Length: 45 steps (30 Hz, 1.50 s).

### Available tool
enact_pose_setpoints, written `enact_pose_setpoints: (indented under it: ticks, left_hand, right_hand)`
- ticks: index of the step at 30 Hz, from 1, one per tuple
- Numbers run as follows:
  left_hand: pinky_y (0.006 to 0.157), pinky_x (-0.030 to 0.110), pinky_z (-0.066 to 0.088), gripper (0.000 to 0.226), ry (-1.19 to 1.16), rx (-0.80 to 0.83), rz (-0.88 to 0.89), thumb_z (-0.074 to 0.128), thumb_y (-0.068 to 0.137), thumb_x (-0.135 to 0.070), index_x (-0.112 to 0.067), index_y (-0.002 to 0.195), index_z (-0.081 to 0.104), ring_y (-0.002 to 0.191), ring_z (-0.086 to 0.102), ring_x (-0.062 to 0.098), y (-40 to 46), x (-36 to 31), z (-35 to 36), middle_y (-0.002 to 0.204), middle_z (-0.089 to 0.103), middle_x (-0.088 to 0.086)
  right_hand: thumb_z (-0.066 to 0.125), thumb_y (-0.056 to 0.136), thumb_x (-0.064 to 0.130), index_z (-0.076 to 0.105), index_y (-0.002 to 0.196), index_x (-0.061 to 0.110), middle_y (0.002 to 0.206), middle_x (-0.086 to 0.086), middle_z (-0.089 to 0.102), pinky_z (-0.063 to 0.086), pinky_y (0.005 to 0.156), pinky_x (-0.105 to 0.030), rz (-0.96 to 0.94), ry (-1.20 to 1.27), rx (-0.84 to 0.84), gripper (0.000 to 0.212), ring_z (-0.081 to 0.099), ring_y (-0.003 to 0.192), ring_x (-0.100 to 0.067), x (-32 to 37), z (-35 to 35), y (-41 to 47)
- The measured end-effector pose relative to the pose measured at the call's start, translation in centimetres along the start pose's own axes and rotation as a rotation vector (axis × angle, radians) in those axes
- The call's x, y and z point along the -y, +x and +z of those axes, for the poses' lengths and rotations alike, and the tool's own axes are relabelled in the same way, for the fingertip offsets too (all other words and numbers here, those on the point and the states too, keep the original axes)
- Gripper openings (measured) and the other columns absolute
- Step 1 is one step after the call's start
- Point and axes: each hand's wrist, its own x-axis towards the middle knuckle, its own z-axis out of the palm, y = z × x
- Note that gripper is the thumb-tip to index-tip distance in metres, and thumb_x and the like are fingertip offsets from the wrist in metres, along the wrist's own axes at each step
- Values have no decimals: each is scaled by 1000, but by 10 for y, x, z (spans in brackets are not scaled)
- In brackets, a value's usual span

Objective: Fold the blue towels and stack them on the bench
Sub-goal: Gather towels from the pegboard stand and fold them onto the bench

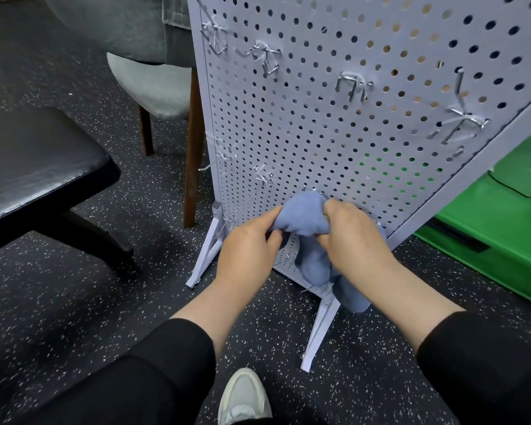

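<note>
A blue towel [304, 216] hangs bunched in front of the lower part of a white pegboard stand [319, 102]. Its top sits against a hook near the board, and its loose end droops toward the floor. My left hand [252, 243] pinches the towel's left side with thumb and fingers. My right hand [353, 234] grips the bunched top right part. The black bench [34, 161] stands to the left, its top bare where visible.
Metal hooks [353, 84] stick out of the pegboard. A grey upholstered chair [154, 81] with brown legs stands behind the board's left edge. A green box [497, 228] lies at the right. My shoe [242, 397] is on the speckled floor.
</note>
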Motion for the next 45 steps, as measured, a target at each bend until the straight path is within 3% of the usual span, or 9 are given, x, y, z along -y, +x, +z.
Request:
enact_pose_setpoints:
  ticks: [7, 11, 14, 19, 22, 24, 33, 39, 45]
  left_hand:
    - [64, 30, 39, 50, -83, 247, -69, 42, 106, -32, -46, 153, 34, 73, 51, 17, -8, -2, 9, 99, 68, 2]
    - [60, 20, 39, 65, -235, 305, -127, 37, 100, -12, -44, 155, 25, 75, 57, 8, -12, -3, 1, 118, 63, -15]
    - [89, 15, 45, 63, -357, 299, -128, 36, 96, -1, -33, 150, 38, 115, 57, 2, -15, -6, -6, 136, 54, -19]
    - [73, -5, 36, 61, -347, 205, -144, 37, 95, 0, -29, 148, 44, 88, 54, -16, -25, -13, -37, 141, 53, -12]
    - [102, 9, 36, 55, -289, 90, -135, 39, 98, -3, -27, 147, 48, 127, 51, 0, -41, -16, -83, 148, 52, -10]
    - [110, 23, 40, 48, -226, -8, -152, 42, 99, -7, -26, 142, 53, 130, 52, 3, -58, -15, -126, 142, 59, -10]
    - [79, 29, 47, 27, 175, -409, -383, 48, 102, -24, -30, 120, 68, 96, 64, 15, -183, 47, -331, 110, 72, -7]
    - [79, 28, 43, 27, 183, -576, -635, 49, 104, -30, -22, 122, 68, 100, 61, 18, -273, 107, -391, 117, 72, 0]
    - [84, 41, 54, 28, 297, -567, -578, 47, 104, -35, -26, 121, 67, 103, 62, 23, -290, 117, -412, 113, 71, -2]
  right_hand:
    - [71, 86, 43, 50, 97, 18, 101, -5, 66, 49, 81, -36, -14, -260, 417, 34, 63, 101, -28, 9, -23, 0]
    - [62, 91, 22, 59, 108, 16, 105, -5, 68, 48, 79, -35, -72, -100, 282, 19, 62, 106, -30, 5, -44, -5]
    - [52, 94, 12, 62, 127, 16, 119, -8, 71, 49, 92, -39, -97, -20, 186, 34, 61, 114, -30, 9, -51, -9]
    - [52, 101, 22, 66, 125, 21, 119, -4, 71, 49, 92, -36, -140, 41, 61, 28, 62, 113, -26, 25, -60, -10]
    - [55, 102, 28, 68, 124, 21, 119, 0, 71, 46, 89, -31, -238, 128, 54, 27, 64, 110, -21, 62, -75, -14]
    - [56, 102, 33, 68, 124, 22, 118, 2, 71, 48, 89, -32, -347, 150, 98, 27, 64, 109, -20, 102, -82, -21]
    - [58, 100, 40, 68, 110, 33, 96, 13, 70, 55, 84, -39, -738, 318, 254, 16, 65, 89, -12, 317, -90, -96]
    - [57, 102, 36, 63, 132, 25, 126, 9, 64, 42, 89, -24, -854, 339, 255, 32, 60, 115, -11, 410, -73, -143]
    - [61, 100, 36, 56, 140, 13, 144, -4, 55, 44, 105, -38, -889, 234, 126, 46, 54, 129, -25, 489, -42, -133]
